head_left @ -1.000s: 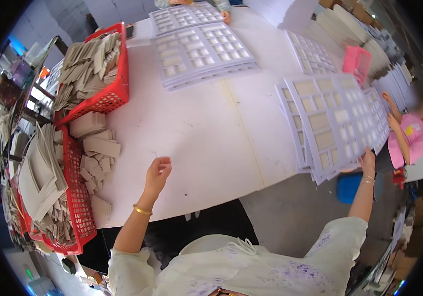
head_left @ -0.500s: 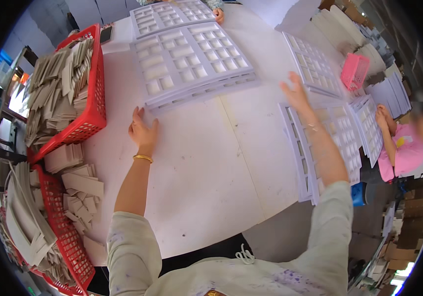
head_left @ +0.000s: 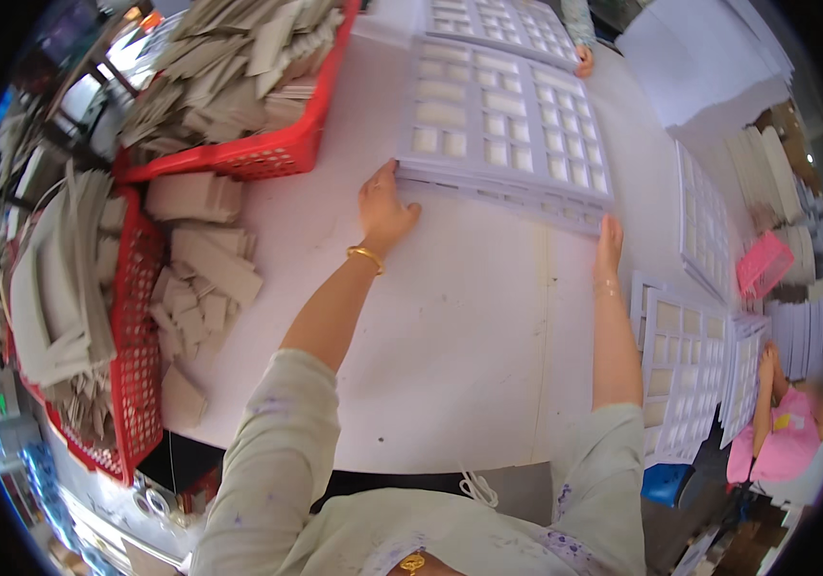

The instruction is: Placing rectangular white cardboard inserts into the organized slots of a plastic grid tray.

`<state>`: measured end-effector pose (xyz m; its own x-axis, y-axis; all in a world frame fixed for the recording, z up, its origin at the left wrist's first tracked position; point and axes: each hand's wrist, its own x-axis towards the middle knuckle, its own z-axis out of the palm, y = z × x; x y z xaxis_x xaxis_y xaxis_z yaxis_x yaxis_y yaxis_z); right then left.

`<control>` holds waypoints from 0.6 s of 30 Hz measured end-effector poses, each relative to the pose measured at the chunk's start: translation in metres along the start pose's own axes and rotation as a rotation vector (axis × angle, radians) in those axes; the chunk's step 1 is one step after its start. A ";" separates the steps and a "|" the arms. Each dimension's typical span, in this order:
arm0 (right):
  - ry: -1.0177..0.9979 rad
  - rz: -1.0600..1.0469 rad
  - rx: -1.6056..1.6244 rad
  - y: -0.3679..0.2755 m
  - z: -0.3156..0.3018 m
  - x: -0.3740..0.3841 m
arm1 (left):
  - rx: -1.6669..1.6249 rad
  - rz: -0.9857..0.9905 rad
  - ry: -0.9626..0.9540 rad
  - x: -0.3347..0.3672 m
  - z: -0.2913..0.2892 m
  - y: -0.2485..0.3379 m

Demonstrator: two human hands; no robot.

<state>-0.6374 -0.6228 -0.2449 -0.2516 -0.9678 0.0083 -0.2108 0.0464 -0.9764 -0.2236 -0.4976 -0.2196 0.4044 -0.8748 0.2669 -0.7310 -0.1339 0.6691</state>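
Left hand (head_left: 389,209) is loosely open at the near left corner of the stack of white panels (head_left: 509,130), right hand (head_left: 608,252) pretty straight at the near right corner; neither's wrapped round it, from what I can see remotely. Stack's on the counter (head_left: 411,365), piled but not flush, lower layers poking out. Another panel pile (head_left: 685,370) sits off right, hands not on it.

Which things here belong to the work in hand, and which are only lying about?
Being handled:
- stack of white gridded rectangular panels
- left hand at its near left corner
- right hand at its near right corner

Apparently only lying about:
- red perforated plastic baskets of greyish cardboard pieces
- small pink plastic basket
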 end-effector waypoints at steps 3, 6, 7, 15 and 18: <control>-0.028 0.075 -0.006 -0.040 0.011 -0.080 | -0.045 -0.023 0.045 -0.018 -0.017 -0.027; -0.024 0.188 0.019 -0.036 -0.022 -0.141 | -0.291 -0.091 0.042 -0.056 -0.028 -0.040; -0.011 0.253 0.033 -0.039 -0.032 -0.164 | -0.423 -0.105 0.049 -0.084 -0.033 -0.044; -0.001 0.345 -0.082 -0.060 -0.123 -0.357 | -0.614 -0.268 -0.208 -0.306 -0.184 -0.012; -0.008 0.442 -0.105 -0.057 -0.132 -0.398 | -0.694 -0.407 -0.239 -0.351 -0.220 -0.018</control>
<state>-0.6502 -0.2071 -0.1643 -0.3318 -0.8514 -0.4063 -0.1794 0.4797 -0.8589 -0.2312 -0.0859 -0.1725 0.3790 -0.9057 -0.1898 -0.0175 -0.2121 0.9771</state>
